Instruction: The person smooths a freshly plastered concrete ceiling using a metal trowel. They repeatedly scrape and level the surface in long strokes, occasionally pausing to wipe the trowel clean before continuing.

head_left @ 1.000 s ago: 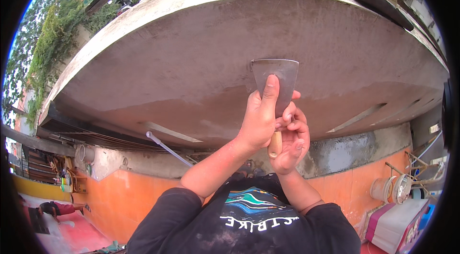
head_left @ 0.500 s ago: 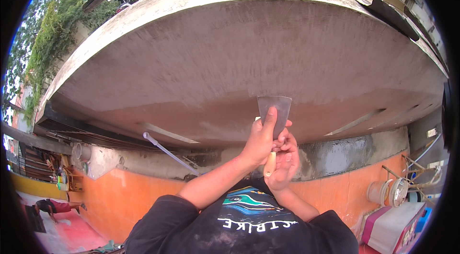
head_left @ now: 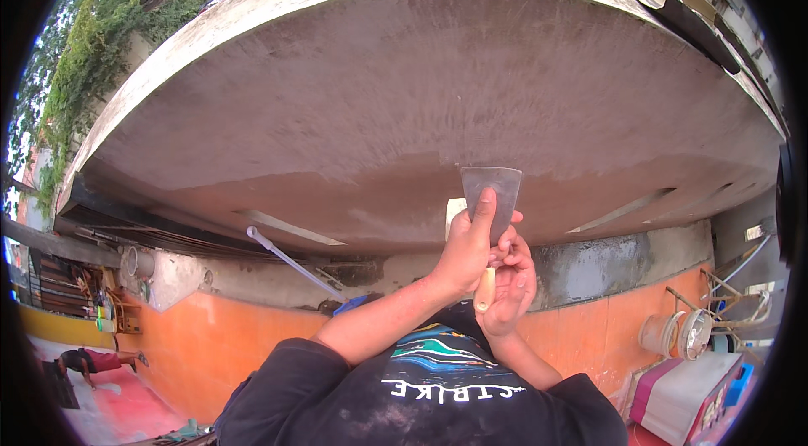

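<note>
A putty knife with a flat grey metal blade and a pale yellow handle is held upright in front of the wall. My left hand grips it, thumb laid flat along the blade and a fingertip showing past its right side. Close against the handle, my right hand has its fingers curled in at the blade's lower end; its exact hold is partly hidden. Behind the blade rises a brownish-grey plastered wall, with a darker, damp-looking band low down.
Slanted pale slots mark the lower wall on both sides. A grey-white pole leans at left, near something blue. Orange flooring runs below. Buckets and a large box stand at right. Far left, another person bends over.
Both hands and the putty knife have shifted slightly right. More of a pale patch behind my left hand now shows, and the blue thing by the pole has come into sight.
</note>
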The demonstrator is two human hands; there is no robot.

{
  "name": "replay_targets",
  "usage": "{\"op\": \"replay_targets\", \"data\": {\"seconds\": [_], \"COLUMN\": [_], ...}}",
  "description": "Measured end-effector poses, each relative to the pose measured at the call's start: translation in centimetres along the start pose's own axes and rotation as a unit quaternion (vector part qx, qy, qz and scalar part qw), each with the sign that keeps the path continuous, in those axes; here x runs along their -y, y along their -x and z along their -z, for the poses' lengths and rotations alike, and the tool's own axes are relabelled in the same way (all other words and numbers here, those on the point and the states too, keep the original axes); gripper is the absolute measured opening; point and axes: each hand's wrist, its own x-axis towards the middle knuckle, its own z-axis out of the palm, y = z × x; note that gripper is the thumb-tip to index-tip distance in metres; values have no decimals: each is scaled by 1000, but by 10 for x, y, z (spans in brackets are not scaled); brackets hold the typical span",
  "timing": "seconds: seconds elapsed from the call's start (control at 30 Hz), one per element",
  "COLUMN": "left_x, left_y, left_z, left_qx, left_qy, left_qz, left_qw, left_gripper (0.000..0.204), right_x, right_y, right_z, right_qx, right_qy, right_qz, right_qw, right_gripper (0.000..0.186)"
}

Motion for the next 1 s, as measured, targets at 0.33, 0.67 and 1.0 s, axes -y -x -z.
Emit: {"op": "replay_targets", "data": {"seconds": [0.33, 0.67, 1.0], "left_x": [-65, 2, -48], "left_y": [-10, -5, -11], "left_z": [-26, 6, -20], "left_qx": [92, -3, 74], "left_qy": [-70, -16, -59], "left_qz": [-112, 0, -104], "left_qw": [987, 1000, 990], "left_gripper": [73, 73, 74], "right_x": [8, -11, 16], "right_y": [-62, 2, -55], "right_z": [-42, 3, -34], "right_qx": [48, -5, 80], "right_qy": [-49, -3, -47], "right_qz": [105, 2, 98], "right_qw": [992, 1000, 991], "right_gripper": [43, 32, 37]}}
